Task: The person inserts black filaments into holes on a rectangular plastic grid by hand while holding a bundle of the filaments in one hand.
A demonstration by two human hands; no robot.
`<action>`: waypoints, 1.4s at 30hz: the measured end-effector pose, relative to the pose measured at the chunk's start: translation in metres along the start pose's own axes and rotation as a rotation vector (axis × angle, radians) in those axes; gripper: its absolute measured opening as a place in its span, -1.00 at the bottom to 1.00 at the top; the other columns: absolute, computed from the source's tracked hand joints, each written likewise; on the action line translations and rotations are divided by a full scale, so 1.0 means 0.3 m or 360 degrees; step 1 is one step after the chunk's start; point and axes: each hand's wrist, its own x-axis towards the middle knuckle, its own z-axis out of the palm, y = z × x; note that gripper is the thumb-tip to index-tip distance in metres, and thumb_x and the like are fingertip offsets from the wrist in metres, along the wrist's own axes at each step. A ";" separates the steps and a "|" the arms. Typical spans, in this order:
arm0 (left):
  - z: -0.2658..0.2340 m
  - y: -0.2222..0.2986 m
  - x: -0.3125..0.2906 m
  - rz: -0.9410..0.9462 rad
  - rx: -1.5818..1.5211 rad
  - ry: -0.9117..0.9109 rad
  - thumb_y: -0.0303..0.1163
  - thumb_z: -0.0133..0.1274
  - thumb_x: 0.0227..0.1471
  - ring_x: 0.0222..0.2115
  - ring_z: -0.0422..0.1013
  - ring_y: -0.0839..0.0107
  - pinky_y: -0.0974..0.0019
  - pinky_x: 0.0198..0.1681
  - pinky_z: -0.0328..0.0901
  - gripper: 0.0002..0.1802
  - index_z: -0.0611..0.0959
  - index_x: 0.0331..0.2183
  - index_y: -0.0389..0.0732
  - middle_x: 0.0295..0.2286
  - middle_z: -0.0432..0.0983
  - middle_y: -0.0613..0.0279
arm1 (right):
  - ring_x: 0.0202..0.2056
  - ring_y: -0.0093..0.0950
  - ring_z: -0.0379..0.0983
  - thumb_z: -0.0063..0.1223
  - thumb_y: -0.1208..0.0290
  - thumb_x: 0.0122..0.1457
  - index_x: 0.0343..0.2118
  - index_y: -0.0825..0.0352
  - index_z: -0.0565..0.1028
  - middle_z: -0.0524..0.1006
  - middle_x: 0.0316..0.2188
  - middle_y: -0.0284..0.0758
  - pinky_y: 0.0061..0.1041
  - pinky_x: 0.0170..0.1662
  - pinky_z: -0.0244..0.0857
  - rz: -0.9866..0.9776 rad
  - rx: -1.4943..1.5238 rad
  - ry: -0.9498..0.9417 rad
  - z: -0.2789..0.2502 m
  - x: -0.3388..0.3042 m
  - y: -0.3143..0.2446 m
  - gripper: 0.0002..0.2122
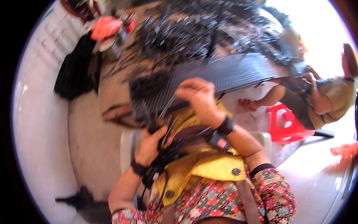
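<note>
At frame centre, the right hand [199, 98] is pinching a strip [168, 106], the left hand [150, 143] is gripping more strips [169, 131] (apparently mid-work), a heap [179, 35] remaining at top.

"How is the left hand [150, 143] sitting?"
"Low and clasping; its thumb [161, 132] is pointing up and rightward, and the left forearm [125, 188] is slanting in from lower left."
"And the right hand [200, 97]?"
"It is hovering higher, blurring slightly; its fingers [185, 89] are bending leftward in a pinch. The right forearm [244, 141] is slanting in from lower right."
</note>
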 end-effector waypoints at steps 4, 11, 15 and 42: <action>0.000 -0.006 -0.004 0.0049 -0.0120 0.0092 -0.42 0.02 0.03 -0.70 0.30 0.48 0.48 -0.71 0.15 -0.84 0.49 -0.35 -0.32 -0.60 0.44 0.14 | -0.47 -0.50 0.48 0.13 0.64 -0.03 -0.40 0.48 0.50 0.53 -0.48 -0.27 -0.57 -0.36 0.44 0.0280 0.0529 -0.0136 -0.049 0.025 0.011 -0.90; -0.026 0.004 -0.003 -0.0039 -0.0333 -0.0045 -0.41 0.04 0.05 -0.55 0.40 0.50 0.48 -0.63 0.26 -0.78 0.51 -0.23 -0.26 -0.47 0.50 0.20 | -0.42 -0.54 0.49 0.09 0.69 -0.01 -0.36 0.47 0.51 0.54 -0.45 -0.27 -0.63 -0.29 0.41 0.0344 0.0397 -0.0715 -0.023 -0.013 0.043 -0.88; -0.014 0.008 -0.006 -0.0047 -0.0348 -0.0082 -0.41 0.03 0.05 -0.49 0.46 0.45 0.50 -0.59 0.31 -0.79 0.52 -0.23 -0.26 -0.43 0.53 0.14 | -0.39 -0.60 0.47 0.09 0.71 -0.03 -0.36 0.45 0.52 0.56 -0.43 -0.30 -0.66 -0.26 0.39 0.0241 0.0286 -0.0805 0.001 -0.025 0.073 -0.86; -0.003 -0.034 0.004 0.0494 0.0309 0.0351 -0.61 0.10 -0.07 -0.44 0.41 0.64 0.52 -0.35 0.34 -0.78 0.53 -0.28 -0.30 -0.39 0.53 0.33 | -0.58 -0.66 0.43 0.12 0.68 -0.04 -0.21 0.49 0.40 0.51 -0.53 -0.33 -0.69 -0.52 0.36 0.0117 -0.0210 -0.0364 0.089 -0.172 0.103 -0.72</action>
